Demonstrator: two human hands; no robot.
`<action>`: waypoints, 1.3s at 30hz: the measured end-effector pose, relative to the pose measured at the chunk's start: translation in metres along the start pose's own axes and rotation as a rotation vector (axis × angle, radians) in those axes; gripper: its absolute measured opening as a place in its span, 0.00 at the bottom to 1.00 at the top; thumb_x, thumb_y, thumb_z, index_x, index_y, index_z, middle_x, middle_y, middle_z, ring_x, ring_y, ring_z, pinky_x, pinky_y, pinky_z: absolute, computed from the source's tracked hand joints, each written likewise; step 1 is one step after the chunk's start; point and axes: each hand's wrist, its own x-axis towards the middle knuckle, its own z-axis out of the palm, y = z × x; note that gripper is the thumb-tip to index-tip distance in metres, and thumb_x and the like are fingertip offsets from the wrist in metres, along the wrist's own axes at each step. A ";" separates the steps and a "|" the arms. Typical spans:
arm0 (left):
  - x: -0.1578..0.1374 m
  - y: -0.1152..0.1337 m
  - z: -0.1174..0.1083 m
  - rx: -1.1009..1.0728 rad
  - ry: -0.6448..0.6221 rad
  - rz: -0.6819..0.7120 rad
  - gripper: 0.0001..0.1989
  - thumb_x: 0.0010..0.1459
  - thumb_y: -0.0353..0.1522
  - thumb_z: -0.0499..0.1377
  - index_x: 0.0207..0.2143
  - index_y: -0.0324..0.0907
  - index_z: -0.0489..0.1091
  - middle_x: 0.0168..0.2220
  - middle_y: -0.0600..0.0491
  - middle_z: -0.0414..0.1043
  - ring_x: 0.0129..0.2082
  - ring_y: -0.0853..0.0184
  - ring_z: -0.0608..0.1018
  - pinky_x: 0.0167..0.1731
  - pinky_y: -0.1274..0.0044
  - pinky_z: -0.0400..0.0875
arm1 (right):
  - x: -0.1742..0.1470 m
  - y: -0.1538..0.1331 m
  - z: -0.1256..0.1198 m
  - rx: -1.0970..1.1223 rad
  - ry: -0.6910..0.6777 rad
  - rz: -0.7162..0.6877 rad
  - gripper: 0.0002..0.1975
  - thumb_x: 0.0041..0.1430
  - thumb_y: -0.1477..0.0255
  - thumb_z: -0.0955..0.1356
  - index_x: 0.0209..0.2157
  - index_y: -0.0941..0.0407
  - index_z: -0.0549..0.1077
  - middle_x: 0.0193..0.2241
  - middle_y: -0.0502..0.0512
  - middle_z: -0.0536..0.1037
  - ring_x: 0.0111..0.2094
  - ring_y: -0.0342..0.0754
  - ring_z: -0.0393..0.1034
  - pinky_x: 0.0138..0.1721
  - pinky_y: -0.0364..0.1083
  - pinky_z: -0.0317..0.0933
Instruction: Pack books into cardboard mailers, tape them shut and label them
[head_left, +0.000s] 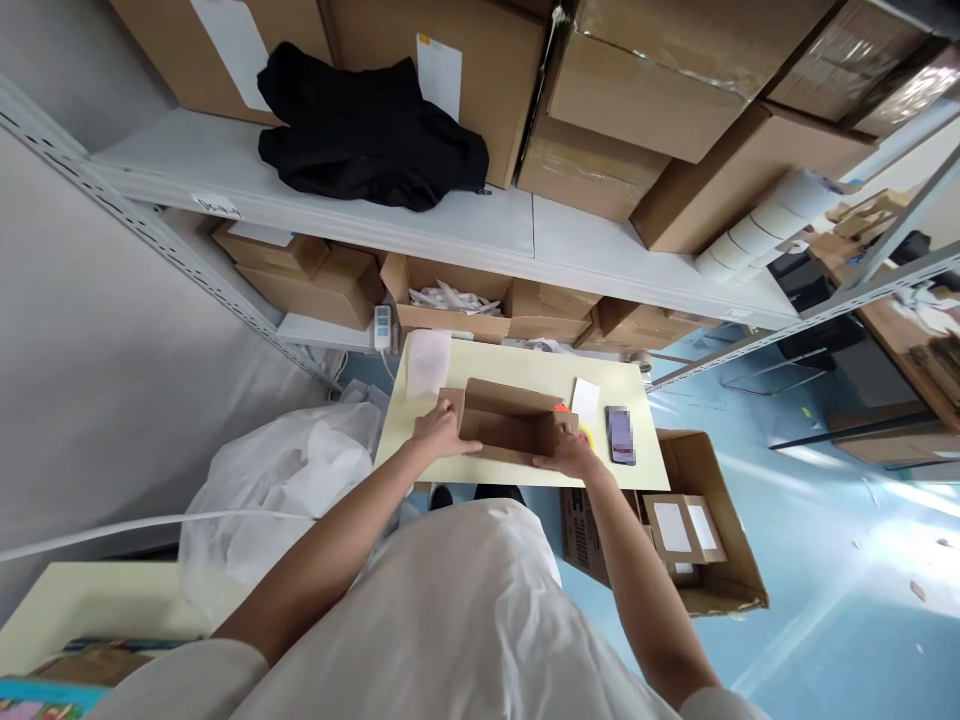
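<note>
Open box [517,432], near front edge of table [510,362], bare strip behind: left hand [441,430], right hand [570,453] are grasping ends.

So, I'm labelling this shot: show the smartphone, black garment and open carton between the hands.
Smartphone [621,436], head view: screen.
Black garment [371,130], head view: middle.
Open carton [506,430], head view: bare inside.

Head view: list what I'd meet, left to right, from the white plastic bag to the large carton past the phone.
White plastic bag → left hand → open cardboard box → right hand → phone → large carton.
</note>
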 end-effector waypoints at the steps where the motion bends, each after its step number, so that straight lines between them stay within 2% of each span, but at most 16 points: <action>1: -0.005 0.001 0.007 0.006 0.007 -0.001 0.41 0.34 0.50 0.69 0.49 0.38 0.70 0.54 0.34 0.65 0.50 0.43 0.72 0.47 0.61 0.67 | -0.002 -0.001 0.012 0.025 0.027 0.007 0.49 0.38 0.54 0.75 0.59 0.65 0.63 0.62 0.76 0.58 0.63 0.70 0.54 0.56 0.60 0.57; 2: -0.010 0.001 0.014 0.016 0.032 -0.002 0.46 0.32 0.47 0.71 0.54 0.38 0.66 0.56 0.33 0.63 0.53 0.42 0.70 0.48 0.61 0.66 | -0.004 -0.003 0.023 0.052 0.078 0.019 0.53 0.36 0.55 0.76 0.61 0.66 0.58 0.64 0.78 0.52 0.65 0.71 0.46 0.59 0.61 0.52; 4: -0.016 0.000 0.030 0.018 0.110 0.001 0.49 0.35 0.41 0.72 0.60 0.37 0.59 0.59 0.32 0.59 0.57 0.42 0.66 0.52 0.60 0.64 | -0.005 -0.006 0.042 0.122 0.223 0.027 0.56 0.38 0.57 0.76 0.64 0.67 0.53 0.66 0.78 0.47 0.67 0.69 0.38 0.63 0.63 0.44; 7: -0.013 -0.011 0.049 -0.092 0.195 0.019 0.46 0.43 0.39 0.69 0.62 0.36 0.55 0.61 0.32 0.56 0.59 0.43 0.64 0.55 0.60 0.62 | 0.004 -0.010 0.050 0.255 0.359 0.014 0.54 0.42 0.56 0.74 0.65 0.62 0.49 0.66 0.73 0.48 0.67 0.65 0.41 0.63 0.62 0.45; 10: 0.004 -0.027 0.057 -0.271 0.238 0.030 0.44 0.46 0.39 0.67 0.63 0.39 0.55 0.61 0.37 0.56 0.60 0.47 0.64 0.57 0.63 0.62 | 0.021 -0.012 0.042 0.342 0.333 0.029 0.54 0.42 0.56 0.74 0.65 0.61 0.49 0.65 0.71 0.53 0.65 0.64 0.50 0.60 0.60 0.53; 13: 0.028 -0.041 0.057 -0.416 0.271 0.063 0.44 0.43 0.36 0.68 0.62 0.39 0.57 0.61 0.40 0.57 0.61 0.49 0.64 0.61 0.63 0.59 | 0.037 -0.016 0.034 0.396 0.336 0.041 0.54 0.40 0.57 0.75 0.64 0.61 0.50 0.62 0.70 0.60 0.63 0.64 0.54 0.59 0.60 0.55; 17: 0.053 -0.046 0.054 -0.602 0.263 0.082 0.45 0.40 0.33 0.69 0.62 0.38 0.59 0.62 0.40 0.57 0.61 0.50 0.64 0.60 0.63 0.60 | 0.049 -0.023 0.036 0.442 0.376 0.080 0.53 0.41 0.58 0.75 0.64 0.60 0.50 0.60 0.70 0.62 0.61 0.63 0.57 0.57 0.58 0.57; 22: 0.055 -0.034 0.061 -0.825 0.282 0.065 0.44 0.43 0.33 0.67 0.63 0.39 0.56 0.64 0.41 0.55 0.63 0.53 0.62 0.60 0.64 0.61 | 0.055 -0.019 0.041 0.405 0.399 0.082 0.50 0.43 0.58 0.74 0.63 0.58 0.49 0.60 0.69 0.62 0.61 0.62 0.58 0.57 0.59 0.56; 24: 0.051 -0.033 0.064 -0.929 0.292 0.050 0.42 0.45 0.36 0.66 0.63 0.40 0.57 0.64 0.41 0.57 0.61 0.54 0.65 0.58 0.65 0.63 | 0.057 -0.016 0.041 0.360 0.398 0.078 0.51 0.43 0.58 0.74 0.63 0.59 0.49 0.61 0.69 0.61 0.61 0.63 0.56 0.58 0.59 0.55; 26: 0.050 -0.040 0.063 -1.010 0.347 -0.032 0.34 0.50 0.40 0.64 0.59 0.39 0.63 0.59 0.41 0.64 0.57 0.56 0.70 0.56 0.67 0.65 | 0.057 -0.014 0.041 0.317 0.402 0.072 0.51 0.44 0.57 0.74 0.63 0.59 0.49 0.62 0.70 0.60 0.62 0.63 0.54 0.58 0.59 0.55; 28: 0.057 -0.055 0.058 -0.988 0.469 -0.245 0.24 0.59 0.43 0.55 0.52 0.37 0.69 0.51 0.41 0.72 0.52 0.58 0.74 0.53 0.68 0.67 | 0.056 -0.015 0.041 0.295 0.404 0.069 0.50 0.45 0.56 0.73 0.64 0.59 0.48 0.62 0.70 0.59 0.62 0.63 0.54 0.58 0.59 0.54; 30: 0.073 -0.075 0.050 -0.865 0.579 -0.511 0.22 0.64 0.42 0.47 0.47 0.35 0.70 0.47 0.40 0.73 0.50 0.58 0.75 0.50 0.67 0.69 | 0.056 -0.018 0.040 0.293 0.395 0.060 0.50 0.46 0.57 0.73 0.64 0.59 0.48 0.62 0.70 0.60 0.62 0.63 0.55 0.58 0.59 0.55; 31: 0.084 -0.086 0.046 -0.813 0.593 -0.591 0.21 0.63 0.41 0.48 0.48 0.34 0.68 0.48 0.38 0.72 0.52 0.56 0.74 0.50 0.65 0.68 | 0.056 -0.020 0.039 0.298 0.389 0.054 0.50 0.46 0.58 0.74 0.64 0.58 0.48 0.62 0.69 0.60 0.61 0.63 0.55 0.58 0.59 0.55; 33: 0.108 -0.103 0.040 -0.752 0.587 -0.664 0.22 0.58 0.38 0.56 0.51 0.33 0.64 0.53 0.34 0.67 0.58 0.49 0.68 0.52 0.62 0.66 | 0.056 -0.023 0.038 0.307 0.381 0.051 0.51 0.46 0.59 0.74 0.65 0.58 0.47 0.62 0.69 0.60 0.61 0.62 0.56 0.58 0.59 0.55; 36: 0.142 -0.118 0.040 -0.686 0.556 -0.693 0.32 0.50 0.32 0.64 0.55 0.29 0.58 0.58 0.26 0.57 0.63 0.40 0.58 0.54 0.55 0.60 | 0.057 -0.025 0.039 0.299 0.388 0.073 0.52 0.47 0.59 0.74 0.65 0.59 0.45 0.63 0.70 0.58 0.63 0.63 0.53 0.59 0.59 0.53; 39: 0.164 -0.120 0.047 -0.675 0.477 -0.600 0.29 0.47 0.29 0.66 0.50 0.28 0.61 0.55 0.24 0.59 0.62 0.35 0.58 0.53 0.51 0.58 | 0.057 -0.024 0.041 0.271 0.387 0.074 0.51 0.49 0.56 0.72 0.65 0.60 0.45 0.64 0.71 0.55 0.64 0.64 0.50 0.60 0.60 0.52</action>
